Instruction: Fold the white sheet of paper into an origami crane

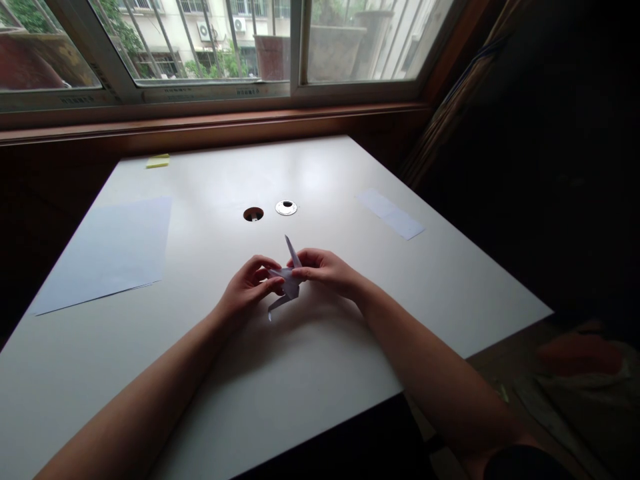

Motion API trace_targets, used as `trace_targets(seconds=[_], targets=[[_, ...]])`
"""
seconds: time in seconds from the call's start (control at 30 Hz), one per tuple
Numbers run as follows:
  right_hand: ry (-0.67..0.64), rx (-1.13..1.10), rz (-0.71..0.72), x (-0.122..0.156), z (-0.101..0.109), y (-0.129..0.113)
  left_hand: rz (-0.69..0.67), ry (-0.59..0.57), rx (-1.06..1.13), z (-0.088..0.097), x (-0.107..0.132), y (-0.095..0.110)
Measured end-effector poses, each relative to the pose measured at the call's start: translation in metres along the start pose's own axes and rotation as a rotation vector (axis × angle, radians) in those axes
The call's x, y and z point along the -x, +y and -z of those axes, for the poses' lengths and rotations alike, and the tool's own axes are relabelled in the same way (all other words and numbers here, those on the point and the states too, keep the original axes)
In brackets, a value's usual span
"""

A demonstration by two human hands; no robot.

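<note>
A folded white paper crane (pixel 289 283) is held between my two hands, just over the white table (pixel 320 360). One narrow point of it sticks up and away from me; a thinner point with a bent tip hangs toward me. My left hand (pixel 253 281) pinches the crane's left side between thumb and fingers. On the other side, my right hand (pixel 324 270) grips it near the base of the upright point. The fingers partly cover the crane's body and wings.
Large white paper sheets (pixel 107 250) lie at the left. Smaller paper strips (pixel 391 213) lie at the right. A yellow sticky-note pad (pixel 158 161) sits near the far left corner. A round hole (pixel 253 214) and its metal cover (pixel 286 208) are mid-table. A window stands beyond.
</note>
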State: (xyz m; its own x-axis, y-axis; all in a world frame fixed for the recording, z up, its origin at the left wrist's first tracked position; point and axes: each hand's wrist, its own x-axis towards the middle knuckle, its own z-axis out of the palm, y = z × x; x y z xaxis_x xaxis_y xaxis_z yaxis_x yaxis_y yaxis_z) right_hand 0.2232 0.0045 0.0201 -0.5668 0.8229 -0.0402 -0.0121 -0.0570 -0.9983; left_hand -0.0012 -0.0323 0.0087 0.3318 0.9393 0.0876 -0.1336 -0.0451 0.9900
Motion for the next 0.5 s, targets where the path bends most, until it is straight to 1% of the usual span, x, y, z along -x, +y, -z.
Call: trace_targets(seconds=[0.17, 0.27, 0.4, 0.5], targets=[[0.045, 0.09, 0.026, -0.002, 0.001, 0.003, -0.02, 0.037, -0.077, -0.002, -0.001, 0.001], [0.101, 0.183, 0.066, -0.003, 0.003, 0.007, -0.089, 0.081, -0.146, -0.003, -0.001, -0.001], [0.096, 0.233, 0.139, -0.006, 0.006, 0.015, -0.198, 0.122, -0.28, -0.003, 0.0, -0.003], [0.071, 0.221, 0.177, -0.006, 0.007, 0.017, -0.237, 0.14, -0.345, -0.002, 0.002, -0.003]])
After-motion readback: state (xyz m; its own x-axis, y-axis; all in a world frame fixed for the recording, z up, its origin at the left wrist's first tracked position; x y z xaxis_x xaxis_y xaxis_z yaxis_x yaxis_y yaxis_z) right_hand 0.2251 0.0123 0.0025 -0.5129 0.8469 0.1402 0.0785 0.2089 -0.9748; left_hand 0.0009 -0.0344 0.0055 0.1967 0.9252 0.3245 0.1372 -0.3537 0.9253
